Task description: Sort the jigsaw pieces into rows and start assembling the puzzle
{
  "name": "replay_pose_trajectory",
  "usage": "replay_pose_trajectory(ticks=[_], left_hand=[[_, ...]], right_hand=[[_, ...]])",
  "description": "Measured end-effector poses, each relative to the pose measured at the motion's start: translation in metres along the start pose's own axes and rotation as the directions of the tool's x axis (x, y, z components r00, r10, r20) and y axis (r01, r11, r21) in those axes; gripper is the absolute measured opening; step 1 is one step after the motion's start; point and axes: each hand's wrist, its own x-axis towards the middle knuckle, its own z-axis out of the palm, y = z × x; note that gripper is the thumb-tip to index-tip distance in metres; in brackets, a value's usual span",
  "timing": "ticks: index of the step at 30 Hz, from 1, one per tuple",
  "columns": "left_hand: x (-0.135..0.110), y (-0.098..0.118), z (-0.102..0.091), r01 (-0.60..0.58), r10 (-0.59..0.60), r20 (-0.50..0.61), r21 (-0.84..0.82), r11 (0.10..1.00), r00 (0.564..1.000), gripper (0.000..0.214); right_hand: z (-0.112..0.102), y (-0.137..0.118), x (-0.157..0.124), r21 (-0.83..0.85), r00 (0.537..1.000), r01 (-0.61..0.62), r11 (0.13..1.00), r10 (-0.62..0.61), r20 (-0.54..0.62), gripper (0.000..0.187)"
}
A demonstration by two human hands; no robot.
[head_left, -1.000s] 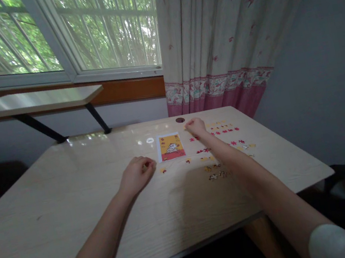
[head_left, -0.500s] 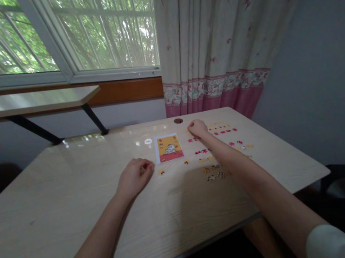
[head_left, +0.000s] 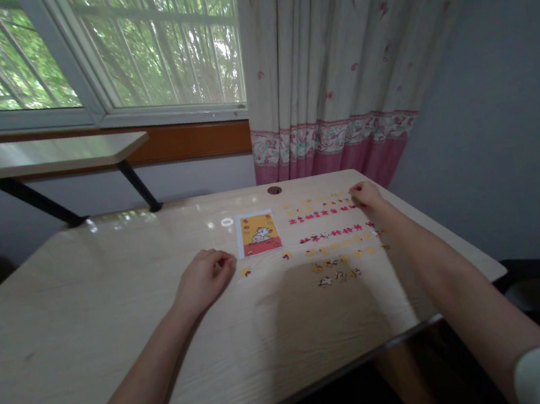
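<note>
My left hand rests on the table just left of a picture card, its fingers curled in and thumb and fingertips close together. Whatever they may hold is hidden. The card shows a white animal on yellow above a red band. Two yellow-and-red jigsaw pieces, a left one and a right one, lie below it. Over at the right end of the upper rows, my right hand is closed in a pinch. Near its fingertips is a row of red jigsaw pieces; anything between them is too small to make out.
Lower rows hold red pieces, yellow pieces and white-and-dark pieces. A round cable hole sits at the table's back edge. A raised shelf stands back left; a curtain hangs behind.
My right hand has moved right, from the left end of the upper rows to their right end, uncovering pieces. My left hand keeps its place beside the card. The view has shifted slightly.
</note>
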Motion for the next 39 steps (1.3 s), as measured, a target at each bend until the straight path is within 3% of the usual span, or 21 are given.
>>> replay_pose_trajectory(ticks=[5,9,13,19,21,24,30,34,39], left_hand=[[0.0,-0.002,0.001,-0.001,0.001,-0.005,0.0,1.0,1.0,0.028],[0.0,-0.004,0.002,0.001,-0.001,-0.011,-0.005,1.0,1.0,0.027],[-0.001,-0.004,0.002,-0.004,0.004,-0.005,-0.011,1.0,1.0,0.028],[-0.001,-0.001,0.0,-0.01,0.01,-0.001,-0.003,1.0,1.0,0.028],[-0.001,-0.001,0.0,-0.009,0.009,0.001,0.001,1.0,1.0,0.027],[-0.001,-0.001,-0.001,-0.002,0.002,-0.01,0.005,1.0,1.0,0.025],[-0.001,0.002,-0.001,-0.02,0.02,-0.017,0.0,1.0,1.0,0.024],[0.0,0.005,-0.001,-0.029,0.029,-0.005,-0.01,1.0,1.0,0.022],[-0.001,0.005,-0.002,-0.042,0.043,0.02,-0.013,0.999,0.999,0.024]], right_hand=[[0.003,0.0,-0.003,0.025,0.989,0.104,0.994,-0.106,0.105,0.031],[0.015,-0.015,-0.002,0.074,0.95,0.224,0.972,-0.235,0.204,0.029],[0.029,-0.042,-0.001,0.144,0.877,0.365,0.92,-0.392,0.277,0.023],[0.044,-0.085,-0.008,0.237,0.728,0.555,0.797,-0.604,0.326,0.016],[0.047,-0.096,-0.009,0.235,0.711,0.566,0.79,-0.612,0.347,0.016],[0.049,-0.103,-0.005,0.207,0.729,0.545,0.812,-0.582,0.36,0.018],[0.042,-0.089,0.012,0.143,0.764,0.5,0.854,-0.513,0.39,0.019],[0.039,-0.087,0.009,0.143,0.73,0.506,0.851,-0.51,0.455,0.019],[0.05,-0.102,0.003,0.164,0.674,0.54,0.826,-0.54,0.504,0.02]])
